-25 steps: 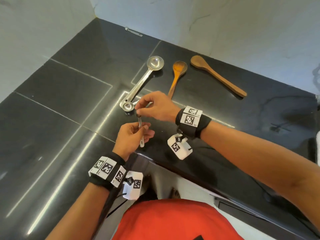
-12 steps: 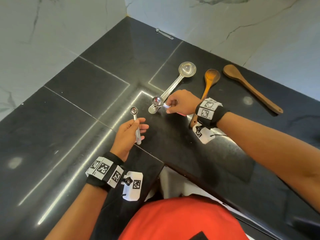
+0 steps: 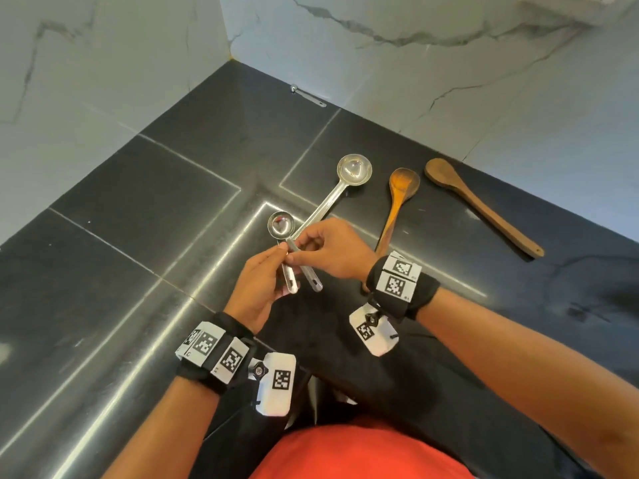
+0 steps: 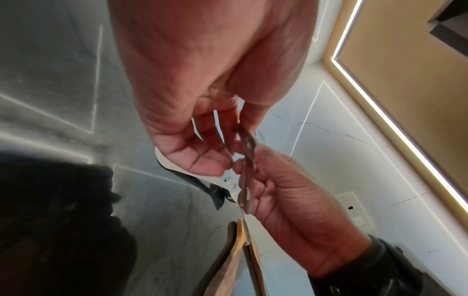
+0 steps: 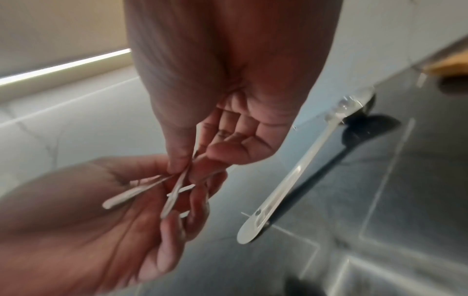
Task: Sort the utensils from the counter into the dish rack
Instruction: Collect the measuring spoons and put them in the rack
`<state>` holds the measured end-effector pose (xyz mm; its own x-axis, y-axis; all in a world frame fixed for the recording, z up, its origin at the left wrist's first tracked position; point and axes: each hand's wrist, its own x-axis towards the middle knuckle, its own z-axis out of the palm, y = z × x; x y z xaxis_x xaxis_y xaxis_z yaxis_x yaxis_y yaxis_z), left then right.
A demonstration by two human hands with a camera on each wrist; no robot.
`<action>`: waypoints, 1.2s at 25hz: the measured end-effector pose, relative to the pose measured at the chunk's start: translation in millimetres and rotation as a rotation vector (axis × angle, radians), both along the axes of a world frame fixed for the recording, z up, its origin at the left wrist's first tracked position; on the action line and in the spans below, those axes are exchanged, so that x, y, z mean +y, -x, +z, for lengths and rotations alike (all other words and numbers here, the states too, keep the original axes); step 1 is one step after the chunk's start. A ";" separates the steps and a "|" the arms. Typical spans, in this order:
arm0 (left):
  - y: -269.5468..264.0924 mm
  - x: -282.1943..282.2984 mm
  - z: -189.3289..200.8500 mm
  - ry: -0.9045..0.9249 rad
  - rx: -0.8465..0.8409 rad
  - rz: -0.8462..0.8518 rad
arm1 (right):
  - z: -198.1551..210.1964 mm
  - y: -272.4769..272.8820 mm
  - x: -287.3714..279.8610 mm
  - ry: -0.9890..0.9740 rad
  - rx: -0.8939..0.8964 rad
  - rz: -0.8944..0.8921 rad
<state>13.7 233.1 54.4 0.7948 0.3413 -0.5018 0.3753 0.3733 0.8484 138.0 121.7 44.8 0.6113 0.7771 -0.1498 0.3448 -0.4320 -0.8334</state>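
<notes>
My left hand (image 3: 273, 271) grips the handle of a small steel spoon (image 3: 290, 283), whose bowl is hidden behind the fingers. My right hand (image 3: 311, 248) pinches the handle of a second, larger steel spoon (image 3: 280, 224) and holds it against the left fingers, so the two handles cross (image 5: 174, 192). In the left wrist view both hands meet on a spoon handle (image 4: 247, 160). On the black counter (image 3: 138, 219) lie a long steel ladle (image 3: 354, 167), a light wooden spoon (image 3: 403, 184) and a dark wooden spoon (image 3: 484, 209). No dish rack is in view.
White marble walls (image 3: 449, 81) close off the counter's far corner. A small metal piece (image 3: 307, 95) lies at the foot of the back wall. The counter's front edge runs just under my wrists.
My right hand left the small spoon with the left hand, lifted the second steel spoon off the counter beside the ladle, and brought it over to the left hand's fingers.
</notes>
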 end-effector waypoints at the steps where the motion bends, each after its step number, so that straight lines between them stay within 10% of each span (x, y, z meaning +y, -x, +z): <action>1: -8.6 2.3 1.0 0.003 -0.008 -0.017 | 2.3 -7.7 1.6 0.036 -0.083 0.045; 13: -102.2 23.6 1.7 -0.030 -0.076 -0.017 | 51.4 -112.1 34.6 0.503 -0.471 0.505; 30: -118.9 67.7 11.2 -0.120 -0.012 0.093 | -25.9 -338.7 141.8 0.860 -0.652 0.251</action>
